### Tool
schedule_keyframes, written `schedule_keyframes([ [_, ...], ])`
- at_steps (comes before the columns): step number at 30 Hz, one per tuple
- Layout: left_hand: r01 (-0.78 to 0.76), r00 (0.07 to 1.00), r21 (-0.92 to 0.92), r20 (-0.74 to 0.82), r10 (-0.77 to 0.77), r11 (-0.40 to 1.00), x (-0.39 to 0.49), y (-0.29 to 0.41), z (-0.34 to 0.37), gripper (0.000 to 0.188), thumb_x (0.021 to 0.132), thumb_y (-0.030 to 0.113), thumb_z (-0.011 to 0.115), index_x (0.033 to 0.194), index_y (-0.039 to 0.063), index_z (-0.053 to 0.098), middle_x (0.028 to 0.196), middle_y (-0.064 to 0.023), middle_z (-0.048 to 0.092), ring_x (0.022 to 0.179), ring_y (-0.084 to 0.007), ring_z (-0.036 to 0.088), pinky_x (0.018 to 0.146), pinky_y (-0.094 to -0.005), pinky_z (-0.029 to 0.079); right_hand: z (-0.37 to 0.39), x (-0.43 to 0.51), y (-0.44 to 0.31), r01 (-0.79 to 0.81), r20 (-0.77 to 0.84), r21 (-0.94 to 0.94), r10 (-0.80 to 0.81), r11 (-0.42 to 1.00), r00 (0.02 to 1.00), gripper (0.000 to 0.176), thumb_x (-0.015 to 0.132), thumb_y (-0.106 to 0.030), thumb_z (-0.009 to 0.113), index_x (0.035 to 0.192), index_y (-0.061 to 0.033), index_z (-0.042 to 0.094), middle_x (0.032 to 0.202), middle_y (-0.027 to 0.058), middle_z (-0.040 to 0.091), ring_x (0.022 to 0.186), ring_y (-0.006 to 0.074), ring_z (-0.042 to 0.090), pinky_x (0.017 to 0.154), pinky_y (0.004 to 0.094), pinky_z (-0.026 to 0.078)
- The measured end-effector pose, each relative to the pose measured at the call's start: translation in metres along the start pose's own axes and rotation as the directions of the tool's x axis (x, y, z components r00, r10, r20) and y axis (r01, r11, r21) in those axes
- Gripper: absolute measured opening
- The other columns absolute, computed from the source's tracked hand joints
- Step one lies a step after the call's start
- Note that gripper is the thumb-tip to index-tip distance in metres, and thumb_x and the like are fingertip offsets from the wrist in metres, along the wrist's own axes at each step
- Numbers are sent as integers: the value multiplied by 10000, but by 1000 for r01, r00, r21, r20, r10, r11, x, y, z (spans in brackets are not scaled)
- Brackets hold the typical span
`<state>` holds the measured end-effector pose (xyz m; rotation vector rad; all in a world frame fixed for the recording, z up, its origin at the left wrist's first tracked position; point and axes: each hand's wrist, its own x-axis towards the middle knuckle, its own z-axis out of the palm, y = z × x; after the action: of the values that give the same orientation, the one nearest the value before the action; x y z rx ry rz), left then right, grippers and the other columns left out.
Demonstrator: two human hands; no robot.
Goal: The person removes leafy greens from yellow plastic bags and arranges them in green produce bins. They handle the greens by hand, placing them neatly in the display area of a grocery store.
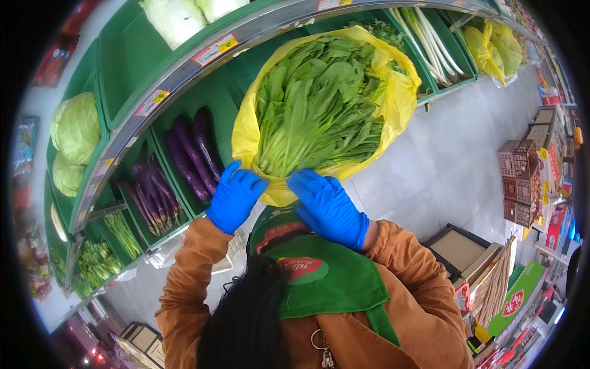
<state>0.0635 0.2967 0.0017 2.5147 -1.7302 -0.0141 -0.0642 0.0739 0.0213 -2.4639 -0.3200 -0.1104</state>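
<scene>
A large yellow plastic bag (401, 117), its mouth spread wide, rests over the green shelf bins. Leafy green vegetables (318, 101) fill it, their pale stems pointing towards me. My left hand (236, 196), in a blue glove, has its fingers closed on the near left rim of the bag. At the near edge, my right hand (328, 207), gloved alike, lies with its fingers against the yellow plastic; whether they pinch it is hidden. Long purple eggplants (193, 152) lie in the bin left of the bag.
Thinner eggplants (154, 198) and green stalks (122, 233) fill bins at left. Cabbages (76, 127) sit on the upper shelf behind its metal rail (184, 69). Scallions (431, 44) and a tied yellow bag (493, 48) are at upper right. Brown crates (521, 180) stand across the grey floor (442, 147).
</scene>
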Motion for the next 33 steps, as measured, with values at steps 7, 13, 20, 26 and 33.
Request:
schedule_keyframes([
  [7,210,920,-433,-216,-327,877,-16,4,35,609,613,18,624,1209,118,544,1114,-147,536,1065,-342,498,962,-441,370,-6,14,-6,-250,-8,469,287,847,958,452,866,-106,605,1290,-8,486,1278,175,540,1176,320,525,955,425,430],
  [13,131,801,-991,94,-592,20,-14,-15,59,640,706,-125,469,1326,32,462,1206,-81,542,1124,-215,516,984,-342,409,-1,23,-10,-100,354,885,517,-455,780,448,909,-146,546,1314,23,453,1299,173,520,1217,310,491,1049,428,381],
  [20,-45,825,-954,-203,-527,297,3,-15,-57,333,878,-63,446,1169,-2,597,1200,-137,590,1103,-213,568,968,-334,429,32,15,4,-330,-47,716,514,615,856,422,909,-121,530,1299,22,456,1238,170,550,1177,290,508,1032,402,389],
  [26,141,932,-781,-102,-348,609,67,-27,8,473,883,218,596,1255,-53,484,1116,-239,614,1047,-366,599,922,-421,465,33,22,-3,-93,132,991,616,-96,777,382,877,-59,591,1244,14,512,1211,142,578,1123,261,557,958,378,455],
  [33,355,931,-329,211,-298,875,117,-15,-16,668,757,479,691,1128,-54,532,1045,-277,622,976,-416,609,862,-490,482,27,49,-17,-491,130,799,697,347,705,421,706,31,682,1111,-61,609,1100,67,588,1012,194,601,788,336,528],
])
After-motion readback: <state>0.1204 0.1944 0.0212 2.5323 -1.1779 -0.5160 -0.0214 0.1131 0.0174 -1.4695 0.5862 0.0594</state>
